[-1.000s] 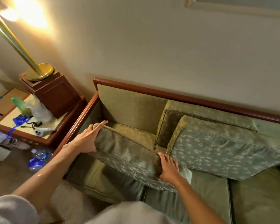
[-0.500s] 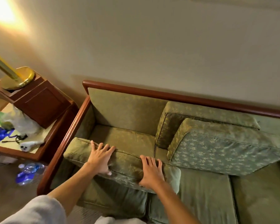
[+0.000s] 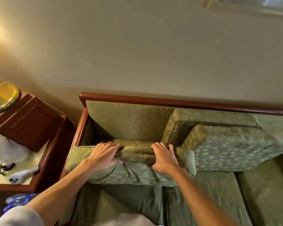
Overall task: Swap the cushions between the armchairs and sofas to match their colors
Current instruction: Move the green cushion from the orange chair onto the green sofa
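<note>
A green patterned back cushion [image 3: 134, 173] lies across the left end of the green sofa [image 3: 126, 121], tilted over the seat. My left hand [image 3: 104, 154] and my right hand [image 3: 163, 158] both grip its upper edge, fingers curled over the fabric and bunching it. To the right, a second patterned cushion [image 3: 235, 150] leans on a third [image 3: 207, 118] that stands against the sofa's back.
The sofa has a red-brown wooden frame [image 3: 170, 100] against the wall. A side table [image 3: 44, 160] at the left carries a wooden box [image 3: 28, 123], a brass lamp base [image 3: 5, 97] and small items. A plastic bottle [image 3: 18, 199] lies on the floor.
The cushion has moved from tilted against the left armrest to lying across the seat front. My hands have shifted from flat on it to gripping its top edge, closer to the backrest.
</note>
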{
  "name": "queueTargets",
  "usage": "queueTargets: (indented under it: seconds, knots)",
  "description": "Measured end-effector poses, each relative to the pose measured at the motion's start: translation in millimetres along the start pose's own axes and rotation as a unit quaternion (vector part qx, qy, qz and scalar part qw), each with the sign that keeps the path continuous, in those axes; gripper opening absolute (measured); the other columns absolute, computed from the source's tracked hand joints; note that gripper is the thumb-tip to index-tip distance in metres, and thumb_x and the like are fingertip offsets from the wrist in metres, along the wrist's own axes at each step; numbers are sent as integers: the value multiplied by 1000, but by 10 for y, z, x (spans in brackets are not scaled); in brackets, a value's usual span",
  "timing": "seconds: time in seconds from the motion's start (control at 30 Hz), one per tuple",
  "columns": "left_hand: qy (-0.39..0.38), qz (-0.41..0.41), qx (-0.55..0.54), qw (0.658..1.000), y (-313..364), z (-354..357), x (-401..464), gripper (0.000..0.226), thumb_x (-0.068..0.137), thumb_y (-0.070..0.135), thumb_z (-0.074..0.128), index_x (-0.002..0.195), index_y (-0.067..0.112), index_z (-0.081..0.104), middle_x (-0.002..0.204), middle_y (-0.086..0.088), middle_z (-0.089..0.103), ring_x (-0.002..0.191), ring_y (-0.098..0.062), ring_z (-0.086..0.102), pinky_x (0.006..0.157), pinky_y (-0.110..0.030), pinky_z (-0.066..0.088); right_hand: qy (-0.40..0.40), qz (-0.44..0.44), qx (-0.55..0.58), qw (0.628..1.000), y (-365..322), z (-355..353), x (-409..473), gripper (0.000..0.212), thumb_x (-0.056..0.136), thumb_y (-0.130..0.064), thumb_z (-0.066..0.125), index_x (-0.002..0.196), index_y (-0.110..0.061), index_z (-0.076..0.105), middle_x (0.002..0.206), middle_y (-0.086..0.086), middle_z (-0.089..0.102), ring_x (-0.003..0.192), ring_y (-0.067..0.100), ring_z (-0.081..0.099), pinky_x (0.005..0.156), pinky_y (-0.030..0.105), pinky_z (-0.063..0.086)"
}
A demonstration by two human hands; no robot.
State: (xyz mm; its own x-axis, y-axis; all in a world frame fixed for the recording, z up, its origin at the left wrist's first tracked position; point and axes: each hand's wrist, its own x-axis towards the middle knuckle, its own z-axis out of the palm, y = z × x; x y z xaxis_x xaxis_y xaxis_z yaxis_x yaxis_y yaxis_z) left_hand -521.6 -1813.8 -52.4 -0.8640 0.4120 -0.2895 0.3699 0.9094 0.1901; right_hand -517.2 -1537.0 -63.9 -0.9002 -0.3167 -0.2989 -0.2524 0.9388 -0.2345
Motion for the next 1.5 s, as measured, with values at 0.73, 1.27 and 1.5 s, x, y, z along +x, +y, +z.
queueTargets:
  seconds: [0.73, 1.27, 1.5]
  knots:
    - [-1, -139, 11, 990, -1591, 225, 1862, 106, 88, 58, 64, 152, 49, -20, 165, -5, -24, 148, -41, -23, 116, -66, -10, -22, 122, -48, 991, 494, 302, 2048, 111, 95, -18, 59, 141, -38, -40, 161, 4, -30, 148, 28, -28, 115, 63, -8]
    - [-54, -164, -47, 984, -1209, -288, 1716, 83, 89, 76, 35, 156, 48, -5, 166, -8, -15, 150, -42, -14, 118, -67, -4, -94, 106, 89, 986, 833, -611, 1455, 80, 100, -44, 53, 157, -41, -4, 166, -4, -12, 152, 20, -13, 120, 54, 3]
    - [-21, -51, -126, 991, 273, -496, 1727, 95, 79, 87, 32, 159, 39, 11, 167, -8, 8, 153, -35, 6, 120, -56, 2, -61, 192, 43, 979, 2148, -1073, 135, 99, 88, -55, 65, 158, -37, -1, 167, -6, -1, 153, 19, -5, 121, 53, 15]
